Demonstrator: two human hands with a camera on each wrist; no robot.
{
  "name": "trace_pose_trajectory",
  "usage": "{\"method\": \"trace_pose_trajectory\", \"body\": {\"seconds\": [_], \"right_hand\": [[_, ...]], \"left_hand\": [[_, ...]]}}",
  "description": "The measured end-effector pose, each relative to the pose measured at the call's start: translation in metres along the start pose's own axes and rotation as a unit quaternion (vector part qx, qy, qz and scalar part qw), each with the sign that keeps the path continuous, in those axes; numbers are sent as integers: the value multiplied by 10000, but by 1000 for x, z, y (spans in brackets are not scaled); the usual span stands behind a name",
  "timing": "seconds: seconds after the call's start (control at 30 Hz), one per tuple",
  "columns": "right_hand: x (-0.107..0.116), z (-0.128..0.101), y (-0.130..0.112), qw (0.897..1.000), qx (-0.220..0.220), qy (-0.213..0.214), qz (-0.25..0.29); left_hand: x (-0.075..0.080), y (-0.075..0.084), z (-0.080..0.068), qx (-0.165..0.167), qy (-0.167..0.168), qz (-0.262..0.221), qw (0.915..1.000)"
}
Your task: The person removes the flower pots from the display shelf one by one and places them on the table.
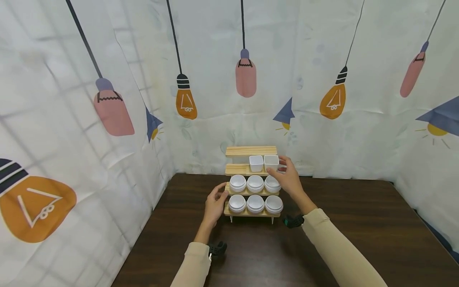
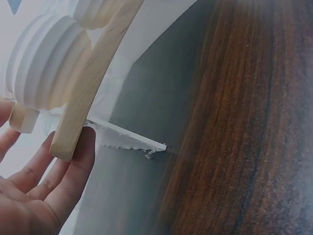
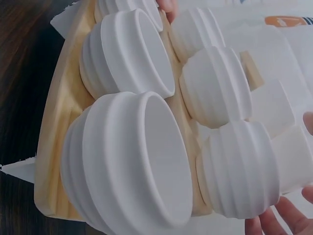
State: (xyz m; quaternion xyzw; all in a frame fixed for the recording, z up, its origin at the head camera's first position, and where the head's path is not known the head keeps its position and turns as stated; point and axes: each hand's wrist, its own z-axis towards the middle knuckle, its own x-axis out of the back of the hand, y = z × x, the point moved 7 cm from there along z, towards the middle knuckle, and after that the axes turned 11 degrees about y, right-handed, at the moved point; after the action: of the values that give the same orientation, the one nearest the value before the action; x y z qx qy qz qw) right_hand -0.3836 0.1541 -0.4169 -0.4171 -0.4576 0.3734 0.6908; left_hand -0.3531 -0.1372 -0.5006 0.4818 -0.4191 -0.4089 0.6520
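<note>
Stocking the four-tier wooden rack point(image 1: 251, 151) on the bench point(image 1: 358, 227) looks partway: six ridged round pots point(image 1: 255, 184) line the lower tiers, two square pots point(image 1: 256, 164) share the third, the top apparently left to do. The right hand point(image 1: 289, 179) pinches the outer, plain white square pot; the left hand point(image 1: 214, 205) grips the rack's left edge.
</note>
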Motion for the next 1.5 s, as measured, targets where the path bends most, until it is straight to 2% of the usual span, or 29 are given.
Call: {"method": "trace_pose_trajectory", "body": {"seconds": [0.23, 0.5, 0.77, 0.93, 1.23, 1.5], "right_hand": [[-3, 6, 0, 9999, 0, 67, 81], [-6, 11, -3, 9997, -5, 153, 200], [-12, 11, -1, 9993, -64, 302, 204], [-13, 11, -1, 9990, -138, 377, 177], [-13, 14, -2, 9985, -133, 512, 156], [-14, 13, -2, 9978, -305, 558, 190]], "left_hand": [[-2, 1, 4, -87, -48, 125, 9999], [-2, 0, 5, -3, -162, 93, 9998], [5, 29, -9, 33, -439, -36, 9990], [5, 33, -13, -7, -497, -196, 9986], [3, 31, -12, 18, -539, -191, 9984], [-4, 1, -1, 124, -275, -135, 9995]]}}
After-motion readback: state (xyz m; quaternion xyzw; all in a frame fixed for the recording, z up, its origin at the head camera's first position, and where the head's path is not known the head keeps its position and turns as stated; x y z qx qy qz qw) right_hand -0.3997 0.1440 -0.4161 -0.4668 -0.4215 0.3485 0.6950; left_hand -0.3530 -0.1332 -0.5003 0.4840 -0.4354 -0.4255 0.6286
